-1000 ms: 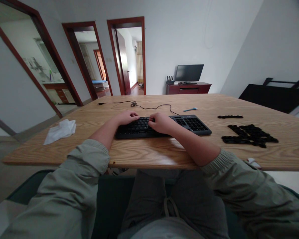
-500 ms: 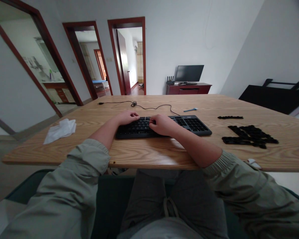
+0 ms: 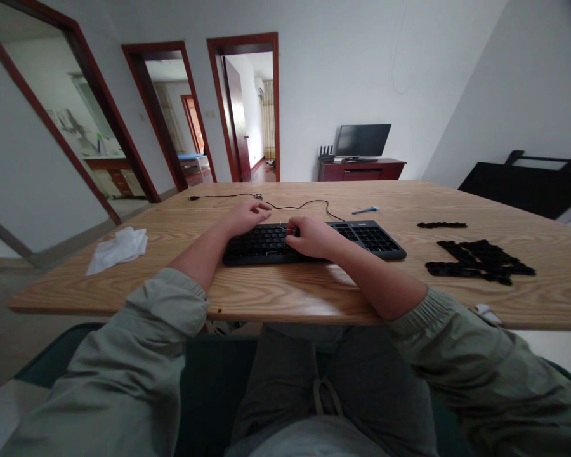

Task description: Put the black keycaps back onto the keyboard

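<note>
A black keyboard point(image 3: 266, 244) lies across the middle of the table; its right part shows a grid of open key sockets, while keys cover the left part. My right hand point(image 3: 314, 238) is closed over the keyboard's middle, pinching a keycap puller with thin wire point(image 3: 285, 226) poking out to the left. The puller's handle is mostly hidden in the fingers. At the keyboard's upper left edge, my left hand point(image 3: 247, 217) is raised with its fingers stretched out, holding nothing.
Black keycaps point(image 3: 480, 259) lie grouped on the right of the wooden table point(image 3: 285, 292), with one row point(image 3: 441, 225) behind them. A blue brush-like tool point(image 3: 365, 210) and the keyboard's cable point(image 3: 304, 204) lie beyond the keyboard. White tissue point(image 3: 118, 249) rests at left.
My left hand has lifted up and away from the keys, toward the keyboard's far edge. My right hand stays almost where it was, still pinching the keycap puller.
</note>
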The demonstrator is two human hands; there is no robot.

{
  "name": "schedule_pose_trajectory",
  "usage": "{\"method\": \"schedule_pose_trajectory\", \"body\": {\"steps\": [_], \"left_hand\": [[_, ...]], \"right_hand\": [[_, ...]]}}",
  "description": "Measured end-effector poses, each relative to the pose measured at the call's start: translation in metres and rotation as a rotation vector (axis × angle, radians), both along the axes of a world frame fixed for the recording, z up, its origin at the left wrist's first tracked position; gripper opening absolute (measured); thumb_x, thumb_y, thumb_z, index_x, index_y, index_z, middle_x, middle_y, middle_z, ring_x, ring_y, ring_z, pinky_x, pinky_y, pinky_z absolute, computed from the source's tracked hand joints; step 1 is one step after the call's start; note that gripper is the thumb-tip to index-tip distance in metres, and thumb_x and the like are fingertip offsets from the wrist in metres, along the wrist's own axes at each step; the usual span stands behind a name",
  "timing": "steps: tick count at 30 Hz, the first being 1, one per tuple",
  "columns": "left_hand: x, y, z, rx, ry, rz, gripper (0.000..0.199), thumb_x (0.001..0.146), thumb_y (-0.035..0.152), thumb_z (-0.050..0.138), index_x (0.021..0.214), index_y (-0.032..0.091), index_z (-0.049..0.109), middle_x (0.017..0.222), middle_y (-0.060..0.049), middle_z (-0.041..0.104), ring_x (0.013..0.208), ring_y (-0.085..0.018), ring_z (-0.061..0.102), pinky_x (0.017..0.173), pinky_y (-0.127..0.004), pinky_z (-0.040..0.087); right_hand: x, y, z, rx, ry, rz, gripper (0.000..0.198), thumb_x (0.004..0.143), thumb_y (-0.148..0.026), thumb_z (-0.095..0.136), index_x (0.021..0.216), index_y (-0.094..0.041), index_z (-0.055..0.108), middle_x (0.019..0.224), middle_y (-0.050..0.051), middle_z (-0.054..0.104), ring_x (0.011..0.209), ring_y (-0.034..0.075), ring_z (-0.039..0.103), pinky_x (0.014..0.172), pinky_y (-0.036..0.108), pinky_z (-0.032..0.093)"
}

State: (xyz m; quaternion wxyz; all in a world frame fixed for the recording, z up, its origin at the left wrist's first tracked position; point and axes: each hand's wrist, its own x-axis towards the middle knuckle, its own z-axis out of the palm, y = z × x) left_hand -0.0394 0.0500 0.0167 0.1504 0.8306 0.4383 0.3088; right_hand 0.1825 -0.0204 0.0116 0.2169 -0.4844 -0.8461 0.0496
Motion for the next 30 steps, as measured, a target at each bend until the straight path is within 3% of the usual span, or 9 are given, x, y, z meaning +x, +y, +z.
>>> {"method": "schedule_pose_trajectory", "body": {"steps": [2, 5, 9, 13, 18, 21, 24, 26, 30], "left_hand": [[0.014, -0.017, 0.008, 0.031, -0.166, -0.122, 0.043, 0.087, 0.05, 0.055, 0.109, 0.017, 0.07, 0.112, -0.009, 0.071, 0.102, -0.021, 0.065, 0.091, -0.033, 0.05], [0.033, -0.036, 0.012, 0.001, -0.092, -0.26, 0.038, 0.086, 0.051, 0.058, 0.098, 0.017, 0.071, 0.098, -0.007, 0.072, 0.089, -0.019, 0.064, 0.082, -0.031, 0.05], [0.041, -0.039, 0.007, 0.018, 0.057, -0.27, 0.036, 0.089, 0.05, 0.055, 0.078, 0.018, 0.068, 0.077, -0.002, 0.067, 0.073, -0.016, 0.059, 0.07, -0.028, 0.046], [0.034, -0.036, 0.005, 0.026, 0.029, -0.258, 0.037, 0.089, 0.049, 0.056, 0.082, 0.016, 0.071, 0.079, -0.003, 0.069, 0.073, -0.016, 0.06, 0.069, -0.028, 0.045], [0.03, -0.038, 0.003, 0.072, -0.08, -0.171, 0.032, 0.087, 0.043, 0.064, 0.095, 0.015, 0.076, 0.088, -0.008, 0.075, 0.078, -0.018, 0.066, 0.072, -0.03, 0.051], [0.029, -0.035, -0.001, 0.2, -0.123, -0.126, 0.027, 0.087, 0.039, 0.066, 0.095, 0.016, 0.077, 0.096, -0.008, 0.077, 0.083, -0.018, 0.069, 0.074, -0.029, 0.053], [0.029, -0.034, -0.002, 0.415, -0.148, -0.077, 0.021, 0.089, 0.034, 0.065, 0.095, 0.019, 0.078, 0.1, -0.007, 0.077, 0.087, -0.018, 0.071, 0.076, -0.029, 0.054], [0.03, -0.034, -0.001, 0.568, -0.136, -0.052, 0.018, 0.09, 0.032, 0.065, 0.095, 0.02, 0.078, 0.1, -0.005, 0.078, 0.091, -0.018, 0.072, 0.082, -0.03, 0.055], [0.032, -0.035, 0.0, 0.808, -0.095, -0.049, 0.016, 0.092, 0.029, 0.064, 0.092, 0.02, 0.077, 0.102, -0.005, 0.078, 0.096, -0.018, 0.073, 0.09, -0.033, 0.055]], "right_hand": [[0.003, 0.002, 0.0, 0.023, 0.02, 0.001, 0.023, 0.082, -0.032, 0.056, 0.1, -0.017, 0.061, 0.098, 0.009, 0.071, 0.079, 0.019, 0.06, 0.069, 0.028, 0.041], [0.008, 0.004, 0.0, 0.015, 0.039, 0.052, 0.033, 0.08, -0.029, 0.057, 0.11, -0.015, 0.056, 0.111, 0.013, 0.068, 0.09, 0.021, 0.061, 0.077, 0.029, 0.044], [0.015, 0.003, 0.004, 0.008, 0.115, 0.121, 0.04, 0.077, -0.024, 0.059, 0.115, -0.015, 0.051, 0.109, 0.012, 0.068, 0.09, 0.019, 0.062, 0.076, 0.028, 0.045], [0.024, 0.002, 0.011, -0.005, 0.109, 0.123, 0.043, 0.078, -0.025, 0.062, 0.12, -0.02, 0.054, 0.107, 0.007, 0.071, 0.084, 0.017, 0.063, 0.071, 0.027, 0.045], [0.045, 0.01, 0.013, -0.011, 0.036, -0.041, 0.05, 0.082, -0.06, 0.063, 0.111, -0.02, 0.064, 0.095, 0.01, 0.072, 0.081, 0.021, 0.063, 0.071, 0.032, 0.045], [0.055, 0.018, 0.011, 0.098, 0.178, -0.189, 0.065, 0.072, -0.069, 0.069, 0.113, -0.019, 0.065, 0.101, 0.013, 0.07, 0.087, 0.026, 0.063, 0.075, 0.037, 0.047], [0.055, 0.025, 0.008, 0.123, 0.557, -0.246, 0.078, 0.066, -0.061, 0.079, 0.127, -0.019, 0.055, 0.111, 0.013, 0.067, 0.087, 0.023, 0.063, 0.074, 0.036, 0.05], [0.048, 0.025, 0.005, -0.045, 0.853, -0.227, 0.073, 0.07, -0.055, 0.077, 0.129, -0.02, 0.051, 0.112, 0.012, 0.067, 0.08, 0.019, 0.063, 0.065, 0.031, 0.05], [0.029, 0.021, -0.001, -0.652, 1.236, -0.024, 0.044, 0.083, -0.058, 0.063, 0.108, -0.022, 0.059, 0.099, 0.007, 0.071, 0.058, 0.011, 0.056, 0.05, 0.025, 0.044]]}}
